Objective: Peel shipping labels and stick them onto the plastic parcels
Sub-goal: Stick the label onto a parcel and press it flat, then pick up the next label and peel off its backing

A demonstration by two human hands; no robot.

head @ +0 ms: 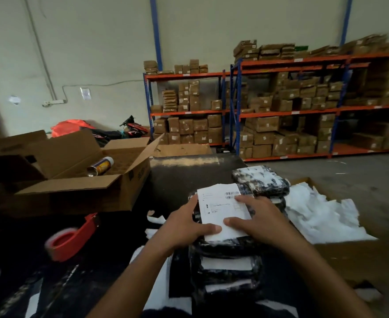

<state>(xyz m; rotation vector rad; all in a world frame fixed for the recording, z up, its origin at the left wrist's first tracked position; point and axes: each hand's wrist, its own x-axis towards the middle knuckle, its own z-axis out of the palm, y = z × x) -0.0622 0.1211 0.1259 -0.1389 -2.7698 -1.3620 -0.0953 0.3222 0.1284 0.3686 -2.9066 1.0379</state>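
Low and centre in the frame, two bare hands press a white label (pixel 223 210) onto the top parcel (pixel 230 245) of a stack of black plastic ones. The left hand (pixel 189 226) lies at the label's left edge, thumb flat on its near corner. The right hand (pixel 255 219) lies across its right side, fingers spread and flat, gripping nothing. The label looks stuck or nearly so, and probably needs only smoothing. Parcels lower in the stack show white strips, likely labels already on. Just behind, another parcel (pixel 261 180) shows no readable label; whether it is done cannot be told. At right, a heap of white backing paper (pixel 321 214) suggests many labels peeled. At left sit a red tape dispenser (pixel 72 237) and an open box (pixel 78 180) holding a can (pixel 100 166). Shelves (pixel 303 106) fill the upper right. Nothing blocks the hands.
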